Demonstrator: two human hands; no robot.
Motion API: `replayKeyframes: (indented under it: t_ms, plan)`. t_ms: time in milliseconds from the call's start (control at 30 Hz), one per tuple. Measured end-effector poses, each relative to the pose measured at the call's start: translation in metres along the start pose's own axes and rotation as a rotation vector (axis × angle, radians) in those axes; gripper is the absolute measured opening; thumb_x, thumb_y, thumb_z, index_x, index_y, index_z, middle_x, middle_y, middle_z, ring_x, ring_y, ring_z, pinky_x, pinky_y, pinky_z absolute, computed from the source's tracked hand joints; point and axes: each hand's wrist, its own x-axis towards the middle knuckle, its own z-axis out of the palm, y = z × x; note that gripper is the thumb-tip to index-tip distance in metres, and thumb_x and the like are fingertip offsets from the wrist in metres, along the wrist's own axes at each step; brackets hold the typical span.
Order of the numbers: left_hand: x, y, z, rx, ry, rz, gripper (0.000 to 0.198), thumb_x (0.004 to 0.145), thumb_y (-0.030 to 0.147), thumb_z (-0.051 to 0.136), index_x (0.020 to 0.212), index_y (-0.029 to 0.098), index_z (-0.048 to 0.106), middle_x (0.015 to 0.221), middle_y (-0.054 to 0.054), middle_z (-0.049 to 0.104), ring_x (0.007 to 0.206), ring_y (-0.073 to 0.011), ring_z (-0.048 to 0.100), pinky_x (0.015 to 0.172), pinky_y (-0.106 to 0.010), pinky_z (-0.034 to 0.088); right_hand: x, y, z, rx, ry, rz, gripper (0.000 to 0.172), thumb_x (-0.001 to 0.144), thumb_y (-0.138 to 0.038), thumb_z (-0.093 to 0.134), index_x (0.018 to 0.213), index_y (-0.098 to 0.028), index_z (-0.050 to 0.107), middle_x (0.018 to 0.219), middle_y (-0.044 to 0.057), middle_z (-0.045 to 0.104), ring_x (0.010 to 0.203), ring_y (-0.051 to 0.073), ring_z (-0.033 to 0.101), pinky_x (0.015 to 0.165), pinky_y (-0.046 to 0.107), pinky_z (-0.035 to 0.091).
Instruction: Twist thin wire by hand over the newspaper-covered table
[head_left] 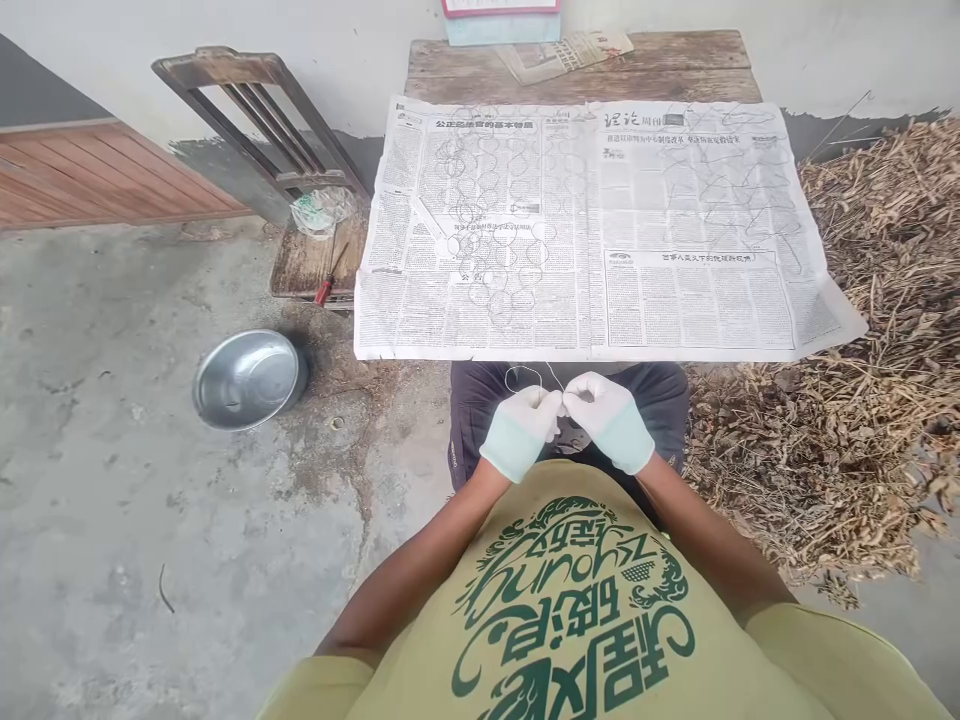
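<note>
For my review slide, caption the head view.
Gloved left hand and right hand hold white string before newspaper on wooden table.

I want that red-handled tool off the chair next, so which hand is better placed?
Probably your left hand: the red-handled tool lies on the chair, off to your left, and your right hand is farther away. Both hands appear to pinch a thin white strand.
</note>
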Motion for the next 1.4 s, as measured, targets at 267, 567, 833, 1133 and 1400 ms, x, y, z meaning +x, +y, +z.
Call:
replayKeyframes:
  t_ms: [267,567,833,1133,1400]
  plan:
    - [-0.006,-0.004,-0.017,-0.299,0.069,0.056,0.039,0.091,0.046,0.072,0.116,0.017,0.077,0.100,-0.007,0.081,0.078,-0.0156,0.072,0.082,-0.030,0.058,0.004,0.005,-0.017,-0.019,-0.064,-0.014,0.012,0.086,-0.028,0.059,0.079,-0.023,0.067,0.081,0.002,0.075,0.078,0.021,0.067,0.080,0.035,0.050]
    - [0.008,-0.011,-0.023,-0.505,0.179,0.121,0.039,0.091,0.051,0.077,0.106,0.015,0.081,0.089,-0.007,0.080,0.069,-0.0135,0.070,0.075,-0.028,0.058,0.004,0.003,-0.014,0.160,-0.065,0.041,0.011,0.083,-0.024,0.061,0.075,-0.022,0.067,0.078,0.001,0.075,0.075,0.019,0.068,0.076,0.033,0.052]
    - [0.005,-0.004,-0.020,-0.522,0.156,0.077,0.039,0.089,0.049,0.079,0.107,0.015,0.081,0.091,-0.008,0.081,0.070,-0.0139,0.070,0.076,-0.028,0.058,-0.002,-0.002,-0.002,0.437,-0.124,0.166,0.018,0.087,-0.026,0.063,0.100,-0.018,0.073,0.084,0.004,0.079,0.067,0.016,0.071,0.064,0.030,0.056]
    - [0.007,-0.001,-0.019,-0.579,0.134,0.081,0.035,0.088,0.048,0.078,0.102,0.016,0.079,0.077,-0.002,0.072,0.064,-0.0125,0.064,0.071,-0.028,0.056,-0.010,-0.004,0.003,0.460,-0.251,0.240,0.013,0.085,-0.026,0.067,0.093,-0.019,0.074,0.076,0.003,0.078,0.059,0.014,0.067,0.052,0.026,0.050]
    - [0.012,-0.002,-0.028,-0.421,0.111,0.123,0.029,0.088,0.044,0.073,0.090,0.017,0.080,0.046,0.006,0.050,0.054,-0.0145,0.059,0.071,-0.030,0.059,-0.005,-0.007,-0.010,0.460,-0.145,0.242,0.018,0.086,-0.033,0.069,0.086,-0.017,0.078,0.069,0.005,0.077,0.054,0.015,0.066,0.052,0.028,0.053]
